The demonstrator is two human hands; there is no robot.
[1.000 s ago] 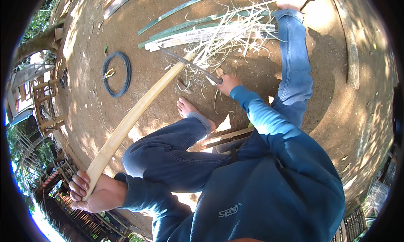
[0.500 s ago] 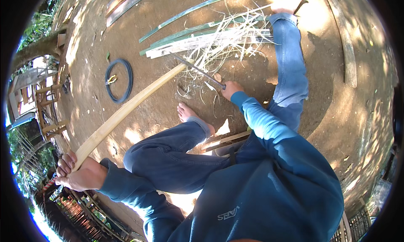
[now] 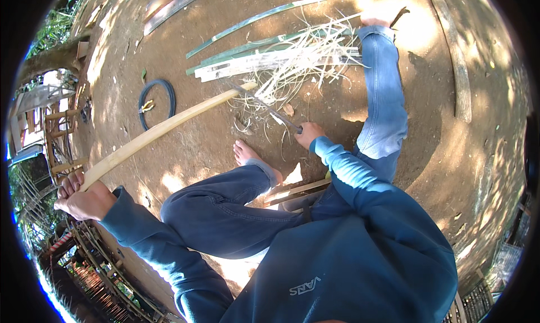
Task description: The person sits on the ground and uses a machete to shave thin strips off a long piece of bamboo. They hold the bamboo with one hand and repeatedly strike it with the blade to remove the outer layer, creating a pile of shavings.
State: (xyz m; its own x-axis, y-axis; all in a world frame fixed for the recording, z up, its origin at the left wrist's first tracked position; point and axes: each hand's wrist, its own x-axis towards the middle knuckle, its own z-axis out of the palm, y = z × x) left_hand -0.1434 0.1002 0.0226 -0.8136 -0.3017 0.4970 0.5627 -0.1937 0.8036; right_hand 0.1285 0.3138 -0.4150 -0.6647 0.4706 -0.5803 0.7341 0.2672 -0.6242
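Note:
My left hand [image 3: 89, 199], at the far left, is closed around one end of a long pale bamboo strip [image 3: 163, 125]. The strip slants up to the right, its other end over the ground near a heap of thin bamboo shavings [image 3: 304, 61]. Gripped in my right hand [image 3: 309, 135] is a knife [image 3: 271, 109] with a long, narrow dark blade. That blade crosses the strip close to its far end; whether the edge touches the wood I cannot tell. My fingers hide the knife's handle.
Green split bamboo pieces [image 3: 256, 25] lie at the back, some beneath the shavings. A coil of dark tubing [image 3: 171, 101] rests on the dirt at left. My bare left foot [image 3: 245, 152] is near the strip. A wooden pole [image 3: 458, 75] lies at right.
The bamboo strip and my left hand have shifted left and upward in the picture. My right hand with the knife has moved slightly downward, the blade still across the strip's far end.

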